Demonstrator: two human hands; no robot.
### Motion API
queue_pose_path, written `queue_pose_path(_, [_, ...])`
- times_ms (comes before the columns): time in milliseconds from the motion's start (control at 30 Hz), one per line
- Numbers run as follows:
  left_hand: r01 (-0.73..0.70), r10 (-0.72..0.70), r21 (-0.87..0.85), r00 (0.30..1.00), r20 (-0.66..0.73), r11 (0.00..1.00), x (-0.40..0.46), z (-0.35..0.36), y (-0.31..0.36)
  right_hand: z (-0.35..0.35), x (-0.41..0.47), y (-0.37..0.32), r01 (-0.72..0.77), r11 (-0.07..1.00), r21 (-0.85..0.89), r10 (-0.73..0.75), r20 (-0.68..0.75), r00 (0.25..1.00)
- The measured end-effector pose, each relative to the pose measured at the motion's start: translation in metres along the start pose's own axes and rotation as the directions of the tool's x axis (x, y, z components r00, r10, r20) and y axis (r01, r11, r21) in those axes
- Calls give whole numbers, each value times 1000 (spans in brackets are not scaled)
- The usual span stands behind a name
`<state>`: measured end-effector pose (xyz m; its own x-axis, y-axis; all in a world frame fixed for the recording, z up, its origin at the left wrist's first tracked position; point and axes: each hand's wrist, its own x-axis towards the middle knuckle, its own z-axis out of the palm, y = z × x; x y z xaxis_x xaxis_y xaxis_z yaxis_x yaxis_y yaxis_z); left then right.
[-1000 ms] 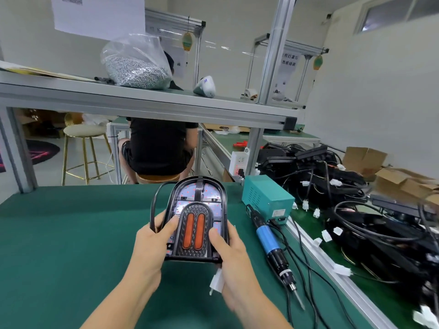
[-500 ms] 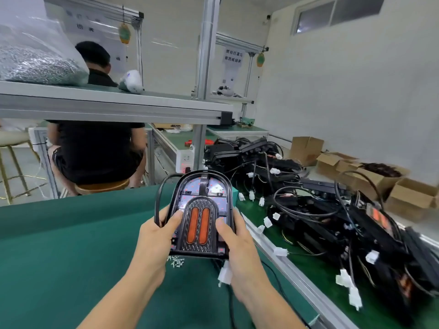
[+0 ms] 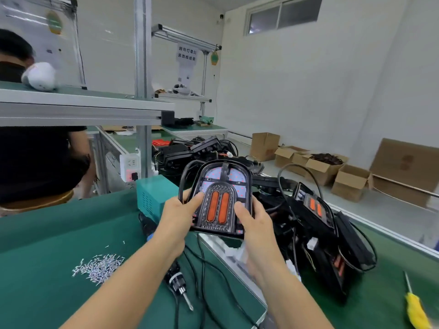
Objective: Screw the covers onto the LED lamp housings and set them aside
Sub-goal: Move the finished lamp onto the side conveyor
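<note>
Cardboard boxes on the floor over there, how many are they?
5 show: one cardboard box by the far wall, two open ones beside it, a smaller one nearer, and a large one at right. More may be hidden.

The lamp (image 3: 219,198) I held between my hands was black, with two orange-red oval strips set in a dark, finely patterned arch and a pale bluish-white board dotted red above it. Under my forearms the mat (image 3: 47,245) was deep green. Left of my left hand (image 3: 177,213) sat a teal box (image 3: 154,198), and nearer me a scatter of silver screws (image 3: 99,268). Beyond my right hand (image 3: 253,224) lay a black pile of lamps (image 3: 327,233) showing the same orange strips. Far right of it lay a yellow-handled screwdriver (image 3: 415,309), and past that brown cardboard boxes (image 3: 351,184).
</note>
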<state>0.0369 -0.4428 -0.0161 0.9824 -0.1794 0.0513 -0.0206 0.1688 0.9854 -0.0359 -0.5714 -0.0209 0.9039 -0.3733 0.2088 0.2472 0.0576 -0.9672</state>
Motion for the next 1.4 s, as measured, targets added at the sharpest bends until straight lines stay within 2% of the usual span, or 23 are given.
queue_pose_path(367, [157, -116, -162, 964, 238, 974, 37, 90, 27, -70, 56, -50, -72, 997, 13, 72, -293, 954])
queue_pose_path(533, [47, -44, -5, 958, 282, 999, 41, 116, 30, -99, 85, -61, -112, 991, 73, 132, -405, 905])
queue_pose_path(633, [-118, 75, 116, 943, 324, 986, 36, 130, 29, -112, 101, -60, -128, 987, 94, 157, -447, 880])
queue_pose_path(700, [-294, 182, 264, 908, 378, 919, 34, 139, 27, -115, 108, -61, -155, 985, 75, 172, -472, 865])
queue_pose_path(733, [-392, 232, 356, 880, 415, 849, 34, 144, 26, -116, 110, -63, -176, 981, 77, 191, -479, 857])
queue_pose_path(800, [-562, 293, 545, 812, 505, 622, 37, 155, 24, -120, 117, -62, -215, 973, 80, 227, -485, 845])
queue_pose_path(867, [-623, 277, 679, 782, 558, 388, 40, 161, 21, -124, 121, -62, -266, 962, 67, 263, -499, 826])
queue_pose_path(933, [-622, 269, 733, 782, 562, 275, 44, 163, 17, -128, 125, -62, -305, 952, 32, 279, -504, 818])
queue_pose_path(1067, [-629, 321, 758, 764, 560, 173, 52, 160, 8, -127, 132, -60, -348, 931, -111, 254, -486, 836])
queue_pose_path(1267, [-665, 306, 735, 732, 608, 132, 60, 162, 1, -131, 139, -52, -378, 905, -194, 238, -505, 830])
queue_pose_path(1333, [-672, 311, 731, 724, 615, 118, 64, 163, 2, -133, 142, -48, -389, 844, -369, 121, -575, 809])
queue_pose_path(1400, [-675, 314, 731, 718, 622, 98, 66, 164, 2, -136, 140, -46, -296, 719, -628, -95, -511, 854])
